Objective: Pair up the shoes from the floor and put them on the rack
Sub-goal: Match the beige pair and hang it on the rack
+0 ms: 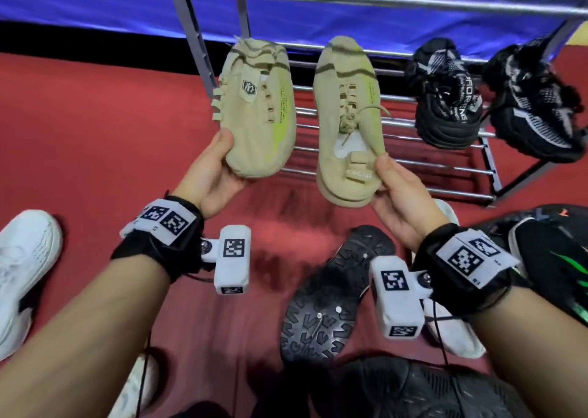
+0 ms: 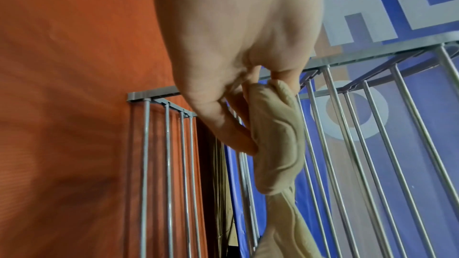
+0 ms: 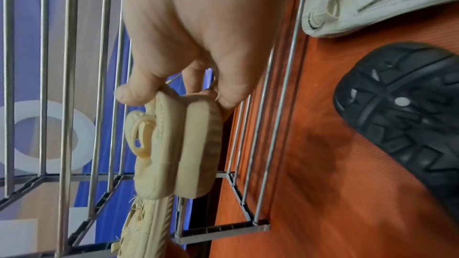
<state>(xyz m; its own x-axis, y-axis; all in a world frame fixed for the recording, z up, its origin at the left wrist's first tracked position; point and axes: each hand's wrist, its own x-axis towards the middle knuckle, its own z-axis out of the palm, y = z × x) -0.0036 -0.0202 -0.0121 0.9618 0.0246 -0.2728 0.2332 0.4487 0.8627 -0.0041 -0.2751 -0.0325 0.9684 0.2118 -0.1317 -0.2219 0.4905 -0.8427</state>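
L hand [image 1: 210, 176] grips heel of one beige shoe [image 1: 257, 112]; R hand [image 1: 404, 201] grips heel of other beige shoe [image 1: 346, 115]. Both held w/ toes at 12 o'clock over rack [image 1: 445, 163]. Black pair [image 1: 445, 96] on rack at 2 o'clock.

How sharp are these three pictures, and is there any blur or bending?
Head view: beige shoes sharp, rack bars bowed by the wide lens. Left wrist view: floor smeared. Right wrist view: black sole and held shoe soft.
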